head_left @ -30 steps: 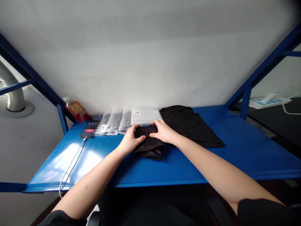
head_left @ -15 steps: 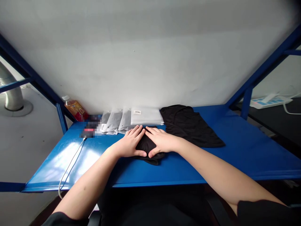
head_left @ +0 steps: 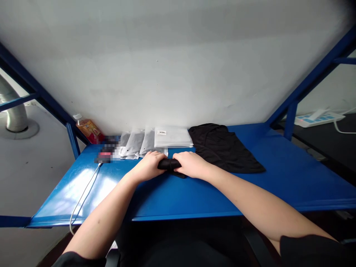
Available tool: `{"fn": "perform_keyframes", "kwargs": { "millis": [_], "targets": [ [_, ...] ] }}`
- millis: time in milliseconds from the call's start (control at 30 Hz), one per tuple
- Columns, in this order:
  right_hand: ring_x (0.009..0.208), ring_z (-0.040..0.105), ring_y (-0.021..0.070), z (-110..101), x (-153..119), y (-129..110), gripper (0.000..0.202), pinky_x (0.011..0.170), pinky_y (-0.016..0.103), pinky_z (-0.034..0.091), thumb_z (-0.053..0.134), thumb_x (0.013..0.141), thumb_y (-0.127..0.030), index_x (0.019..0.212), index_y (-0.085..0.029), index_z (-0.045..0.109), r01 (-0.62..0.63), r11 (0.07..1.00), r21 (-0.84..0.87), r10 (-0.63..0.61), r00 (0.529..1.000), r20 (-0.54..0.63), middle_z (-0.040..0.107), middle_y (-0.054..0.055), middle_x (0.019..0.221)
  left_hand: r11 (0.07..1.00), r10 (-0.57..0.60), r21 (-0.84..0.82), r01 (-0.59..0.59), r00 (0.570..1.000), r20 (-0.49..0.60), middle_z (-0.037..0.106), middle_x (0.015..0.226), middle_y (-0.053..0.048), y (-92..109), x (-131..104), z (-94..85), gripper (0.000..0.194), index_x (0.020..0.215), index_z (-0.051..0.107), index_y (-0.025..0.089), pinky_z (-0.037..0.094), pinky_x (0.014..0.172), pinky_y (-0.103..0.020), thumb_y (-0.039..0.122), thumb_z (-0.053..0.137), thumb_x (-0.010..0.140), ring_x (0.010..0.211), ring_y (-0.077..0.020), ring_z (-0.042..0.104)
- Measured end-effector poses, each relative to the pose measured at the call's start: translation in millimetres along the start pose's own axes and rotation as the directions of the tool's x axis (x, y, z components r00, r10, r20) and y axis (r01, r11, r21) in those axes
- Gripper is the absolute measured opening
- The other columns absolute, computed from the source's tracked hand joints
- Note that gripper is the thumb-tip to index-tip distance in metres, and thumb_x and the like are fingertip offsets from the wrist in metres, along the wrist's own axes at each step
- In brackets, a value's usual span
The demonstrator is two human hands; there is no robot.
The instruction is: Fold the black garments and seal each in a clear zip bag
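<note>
A black cloth garment (head_left: 169, 164), rolled into a short thick bundle, sits between my hands on the blue table (head_left: 194, 200). My left hand (head_left: 150, 165) grips its left end, fingers curled over the top. Around the right end my right hand (head_left: 190, 164) is closed in the same way. A small flap of the fabric pokes out below the roll. Just behind my hands lies a stack of frosted zip bags (head_left: 175, 138) with a barcode label. A second black garment (head_left: 225, 150) is spread flat to the right.
Several filled frosted bags (head_left: 135, 142) overlap at the back left. Beyond them are a blurred-out device (head_left: 107, 152) with a white cable (head_left: 85, 193) and a drink bottle (head_left: 90, 129). Blue frame posts (head_left: 290, 120) stand at both sides, and a white wall rises behind.
Both hands lay spread flat on the black garment; now they are closed around it. The cloth has gone from a flattened piece to a compact roll.
</note>
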State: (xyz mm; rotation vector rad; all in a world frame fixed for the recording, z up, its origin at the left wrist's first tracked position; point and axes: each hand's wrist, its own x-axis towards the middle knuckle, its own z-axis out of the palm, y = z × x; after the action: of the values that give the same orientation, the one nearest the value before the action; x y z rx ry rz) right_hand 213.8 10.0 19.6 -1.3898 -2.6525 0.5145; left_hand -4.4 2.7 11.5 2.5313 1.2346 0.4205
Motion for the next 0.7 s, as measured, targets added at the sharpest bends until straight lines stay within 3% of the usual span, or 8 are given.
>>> {"fn": "perform_keyframes", "kwargs": {
  "millis": [100, 200, 300, 433, 500, 600, 700],
  "targets": [
    [0.08, 0.07, 0.0254, -1.6, 0.1, 1.6, 0.021, 0.063, 0.029, 0.043, 0.076, 0.079, -0.03, 0.095, -0.022, 0.065, -0.044, 0.977, 0.209, 0.059, 0.996, -0.067, 0.073, 0.005, 0.088, 0.958, -0.121, -0.268, 0.1, 0.991, -0.061, 0.067, 0.089, -0.001, 1.0, 0.6, -6.4, 0.019, 0.098, 0.065, 0.019, 0.046, 0.074, -0.03, 0.018, 0.064, 0.078, 0.083, -0.0191, 0.061],
    [0.088, 0.07, 0.0252, -1.4, -1.3, 1.5, 0.046, 0.068, 0.029, 0.046, 0.08, 0.075, -0.031, 0.118, -0.026, 0.062, -0.009, 0.937, 0.348, 0.069, 0.985, -0.159, 0.074, 0.004, 0.1, 0.84, -0.229, -0.525, 0.14, 0.968, -0.107, 0.066, 0.093, 0.0, 2.0, 0.5, -11.1, 0.029, 0.107, 0.063, 0.019, 0.048, 0.075, -0.029, 0.02, 0.063, 0.078, 0.087, -0.0183, 0.062],
    [0.096, 0.07, 0.0293, 1.5, -1.5, -0.1, 0.069, 0.073, 0.032, 0.047, 0.084, 0.071, -0.032, 0.134, -0.029, 0.056, 0.0, 0.946, 0.323, 0.063, 0.98, -0.187, 0.074, 0.007, 0.109, 0.761, -0.265, -0.631, 0.149, 0.96, -0.092, 0.067, 0.096, 0.0, 2.1, 0.5, -10.3, 0.028, 0.107, 0.063, 0.019, 0.049, 0.08, -0.029, 0.021, 0.063, 0.08, 0.092, -0.0187, 0.062],
    [0.094, 0.071, 0.0293, 10.8, 2.1, -1.7, 0.065, 0.075, 0.035, 0.05, 0.086, 0.068, -0.035, 0.126, -0.024, 0.061, 0.009, 0.867, 0.498, 0.081, 0.984, -0.16, 0.075, 0.007, 0.104, 0.718, -0.249, -0.69, 0.092, 0.96, -0.132, 0.068, 0.1, -0.002, 1.3, 0.9, -2.8, 0.027, 0.109, 0.063, 0.019, 0.05, 0.085, -0.031, 0.027, 0.066, 0.082, 0.096, -0.0202, 0.063],
    [0.1, 0.07, 0.0279, 17.3, 5.1, -2.2, 0.057, 0.082, 0.036, 0.052, 0.084, 0.07, -0.037, 0.121, -0.022, 0.064, 0.046, 0.715, 0.698, 0.075, 0.987, -0.143, 0.075, 0.007, 0.109, 0.679, -0.284, -0.733, 0.047, 0.937, -0.204, 0.067, 0.106, -0.004, 0.2, 1.8, 2.0, 0.036, 0.117, 0.061, 0.02, 0.051, 0.089, -0.033, 0.032, 0.068, 0.084, 0.101, -0.0214, 0.064],
    [0.105, 0.07, 0.0257, 24.9, 10.7, -2.4, 0.043, 0.091, 0.037, 0.053, 0.081, 0.074, -0.034, 0.112, -0.019, 0.069, 0.028, 0.36, 0.932, 0.059, 0.997, -0.052, 0.076, 0.007, 0.111, 0.645, -0.36, -0.764, 0.025, 0.892, -0.274, 0.067, 0.11, -0.006, -3.3, 4.2, 9.0, 0.054, 0.131, 0.052, 0.022, 0.053, 0.086, -0.035, 0.04, 0.071, 0.084, 0.097, -0.0206, 0.066],
    [0.097, 0.072, 0.0247, 24.5, 17.4, 2.2, 0.036, 0.088, 0.037, 0.056, 0.081, 0.073, -0.028, 0.105, -0.018, 0.071, -0.044, 0.075, 0.996, 0.197, 0.98, 0.029, 0.078, 0.007, 0.102, 0.733, -0.425, -0.676, 0.072, 0.824, -0.374, 0.066, 0.112, -0.008, -8.5, 6.4, 13.2, 0.052, 0.132, 0.05, 0.021, 0.054, 0.076, -0.032, 0.044, 0.066, 0.088, 0.086, -0.0177, 0.065]
  ]
}}
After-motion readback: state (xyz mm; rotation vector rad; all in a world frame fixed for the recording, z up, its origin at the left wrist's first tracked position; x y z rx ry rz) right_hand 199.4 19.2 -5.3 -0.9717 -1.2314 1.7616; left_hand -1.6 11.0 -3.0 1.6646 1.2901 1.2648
